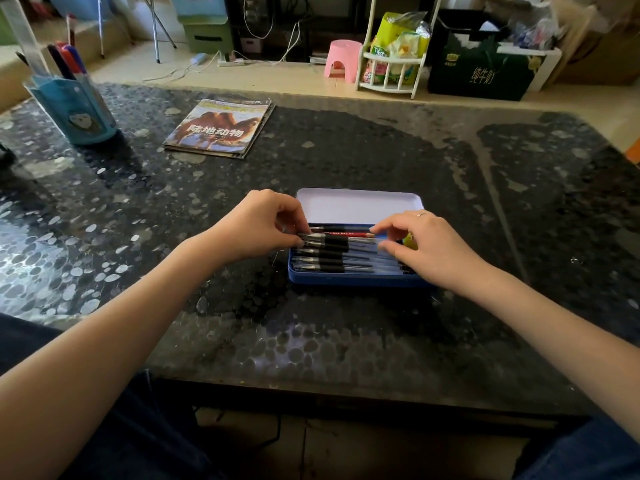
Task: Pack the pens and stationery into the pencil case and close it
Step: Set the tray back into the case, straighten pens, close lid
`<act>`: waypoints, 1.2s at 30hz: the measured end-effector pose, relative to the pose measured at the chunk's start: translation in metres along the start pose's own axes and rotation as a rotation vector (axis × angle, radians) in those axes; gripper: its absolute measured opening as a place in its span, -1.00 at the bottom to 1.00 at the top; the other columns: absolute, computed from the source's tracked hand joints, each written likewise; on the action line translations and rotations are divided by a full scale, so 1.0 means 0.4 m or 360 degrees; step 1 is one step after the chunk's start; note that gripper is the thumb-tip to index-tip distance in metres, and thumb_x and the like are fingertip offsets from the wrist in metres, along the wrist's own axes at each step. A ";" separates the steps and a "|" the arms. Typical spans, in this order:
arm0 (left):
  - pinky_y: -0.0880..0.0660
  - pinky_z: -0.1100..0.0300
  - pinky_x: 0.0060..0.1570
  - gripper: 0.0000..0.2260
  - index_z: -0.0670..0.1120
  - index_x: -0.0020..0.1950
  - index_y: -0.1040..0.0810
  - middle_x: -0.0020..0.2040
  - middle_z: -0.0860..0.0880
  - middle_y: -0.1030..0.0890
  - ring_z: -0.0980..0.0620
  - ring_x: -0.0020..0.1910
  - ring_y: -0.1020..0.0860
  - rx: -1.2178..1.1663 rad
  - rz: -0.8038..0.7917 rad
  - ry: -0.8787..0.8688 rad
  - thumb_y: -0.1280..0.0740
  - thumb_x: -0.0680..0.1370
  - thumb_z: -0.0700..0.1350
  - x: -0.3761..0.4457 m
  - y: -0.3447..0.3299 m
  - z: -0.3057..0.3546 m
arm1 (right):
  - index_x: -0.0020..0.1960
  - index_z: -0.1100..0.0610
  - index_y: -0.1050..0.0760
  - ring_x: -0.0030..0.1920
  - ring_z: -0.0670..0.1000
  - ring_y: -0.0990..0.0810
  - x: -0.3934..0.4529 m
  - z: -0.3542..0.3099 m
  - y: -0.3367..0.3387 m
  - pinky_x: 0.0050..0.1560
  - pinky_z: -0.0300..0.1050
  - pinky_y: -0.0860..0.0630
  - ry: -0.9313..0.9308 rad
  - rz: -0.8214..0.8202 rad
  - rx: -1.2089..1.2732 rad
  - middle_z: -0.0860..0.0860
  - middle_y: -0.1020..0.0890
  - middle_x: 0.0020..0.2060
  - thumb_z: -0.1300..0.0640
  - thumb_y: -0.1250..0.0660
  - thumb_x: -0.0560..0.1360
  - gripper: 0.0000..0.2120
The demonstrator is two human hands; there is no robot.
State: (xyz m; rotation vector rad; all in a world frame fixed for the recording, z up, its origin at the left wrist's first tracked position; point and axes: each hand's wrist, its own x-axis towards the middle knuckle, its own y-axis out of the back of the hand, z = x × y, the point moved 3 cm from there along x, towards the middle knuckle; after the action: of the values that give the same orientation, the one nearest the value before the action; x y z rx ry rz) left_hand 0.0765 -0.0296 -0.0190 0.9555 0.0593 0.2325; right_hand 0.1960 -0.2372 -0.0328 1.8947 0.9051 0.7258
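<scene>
We are working well into the packing; the blue pencil case [356, 277] is sitting open on the dark table [346, 341] in front of us, its pale lid [356, 204] folded back, and a row of black-gripped pens [332, 261] is already lying side by side in the tray, with a red pencil [349, 234] behind them; our left hand [263, 226] is pinching the end of the topmost pen [329, 240] with curled fingers, while our right hand [422, 244] is resting spread, fairly straight fingers on the pens' other ends; something yellow [410, 241] is peeking out beneath it; we are judging that settling this pen and closing the lid are what is left; whether the pens in the blue holder [79, 109] far left belong too, we cannot tell.
</scene>
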 end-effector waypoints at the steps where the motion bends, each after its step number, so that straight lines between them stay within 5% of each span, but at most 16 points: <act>1: -0.49 0.49 -0.19 -0.89 -0.09 -0.17 -0.65 -0.23 0.16 -0.63 0.30 -0.27 -0.56 0.0003 0.0009 -0.0001 -0.49 0.36 -0.26 0.000 -0.001 0.000 | 0.10 -0.05 -0.57 0.00 -0.09 -0.48 -0.001 -0.002 -0.002 0.11 -0.09 -0.44 0.0003 0.0013 -0.0009 -0.09 -0.59 -0.09 0.06 -0.34 0.50 -0.81; 14: -0.58 0.15 -0.05 -0.87 -0.09 -0.22 -0.56 -0.16 0.05 -0.65 0.09 -0.17 -0.63 -0.0061 0.0066 0.0094 -0.48 0.38 -0.25 -0.005 -0.005 0.019 | -0.09 0.02 -0.57 -0.04 -0.11 -0.52 -0.005 -0.019 -0.009 0.02 -0.17 -0.48 -0.0020 0.0157 -0.0061 -0.08 -0.60 -0.10 0.11 -0.38 0.47 -0.97; 21: -0.51 0.35 -0.17 -0.84 -0.05 -0.19 -0.62 -0.21 0.08 -0.64 0.16 -0.22 -0.61 -0.0174 0.0100 0.0252 -0.51 0.34 -0.27 -0.004 -0.012 0.026 | -0.11 0.04 -0.64 -0.16 -0.24 -0.51 -0.001 -0.018 -0.001 -0.13 -0.52 -0.32 -0.0123 0.0162 0.0193 -0.13 -0.59 -0.18 0.17 -0.42 0.45 -0.94; 36: -0.40 0.53 -0.22 -0.90 -0.07 -0.09 -0.70 -0.18 0.06 -0.65 0.28 -0.23 -0.55 -0.0017 0.0055 0.0217 -0.45 0.43 -0.21 0.002 0.006 0.013 | -0.08 0.06 -0.64 -0.15 -0.19 -0.53 0.009 -0.018 0.009 -0.07 -0.39 -0.40 -0.0096 0.0147 0.0153 -0.12 -0.60 -0.17 0.19 -0.39 0.47 -0.92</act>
State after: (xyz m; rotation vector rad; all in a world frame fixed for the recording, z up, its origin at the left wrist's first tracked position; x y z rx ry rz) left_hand 0.0777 -0.0322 -0.0138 0.9300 0.1665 0.3297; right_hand 0.1934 -0.2320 -0.0261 2.0438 0.8322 0.6869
